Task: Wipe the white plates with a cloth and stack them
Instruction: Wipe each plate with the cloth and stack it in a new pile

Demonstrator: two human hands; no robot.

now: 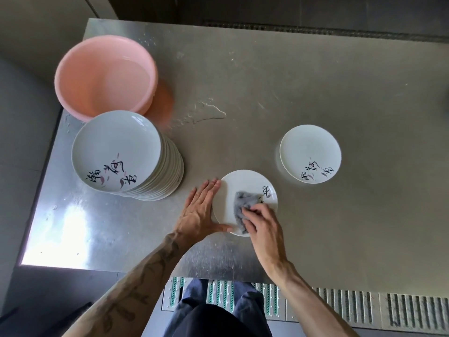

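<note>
Wiping a plate on a steel table

Head view: the table (303, 76) is brushed steel, scratched, with glare at its near left corner and a puddle (206, 114) of water near the middle. A pink basin (104, 76) holding water stands at the far left. Just in front of it rises a tall stack (116, 144) of white plates; a short stack (309, 149) sits well apart on the right. Between them, near the front edge, lies a single plate (234, 184). The left hand (199, 210) lies flat with straight fingers against its left rim, gripping nothing. The right hand (263, 224) curls its fingers on a grey cloth (244, 201) pressed to the plate. Below the table edge, a slotted grate (364, 305) runs along the floor.
</note>
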